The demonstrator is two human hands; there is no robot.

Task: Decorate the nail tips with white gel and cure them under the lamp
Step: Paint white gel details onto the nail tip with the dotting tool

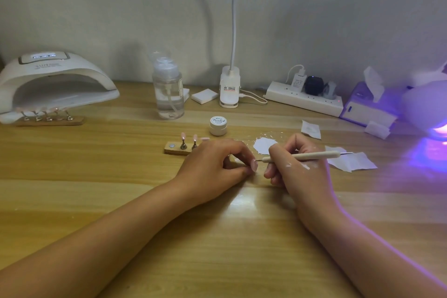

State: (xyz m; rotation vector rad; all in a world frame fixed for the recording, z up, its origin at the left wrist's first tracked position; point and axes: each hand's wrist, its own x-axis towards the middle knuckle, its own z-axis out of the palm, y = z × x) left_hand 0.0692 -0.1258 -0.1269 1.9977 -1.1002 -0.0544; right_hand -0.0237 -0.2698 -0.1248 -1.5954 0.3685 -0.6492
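Table [121, 201]: both forearms on it. Nail lamp [55, 84] well left-behind grip, rack of tips [50, 120] at its mouth. Left hand [212, 164] pinching, right hand [297, 169] in pen grip. Second rack [180, 148] just behind left hand, two tips upright. Gel jar [218, 125] behind grip, lidded. Dotting tool [302, 156] in right hand, point at nail tip [254, 165] pinched in left fingers; contact unclear.

A light-brown wood-grain table [121, 201] with paler and darker bands fills the lower view, glossy with a soft reflection near its middle. Behind it stands a plain off-white wall [121, 7], faintly shadowed. A white gooseneck clip lamp [229, 84] rises along the wall. A violet glow [430, 152] spills over the table's right side.
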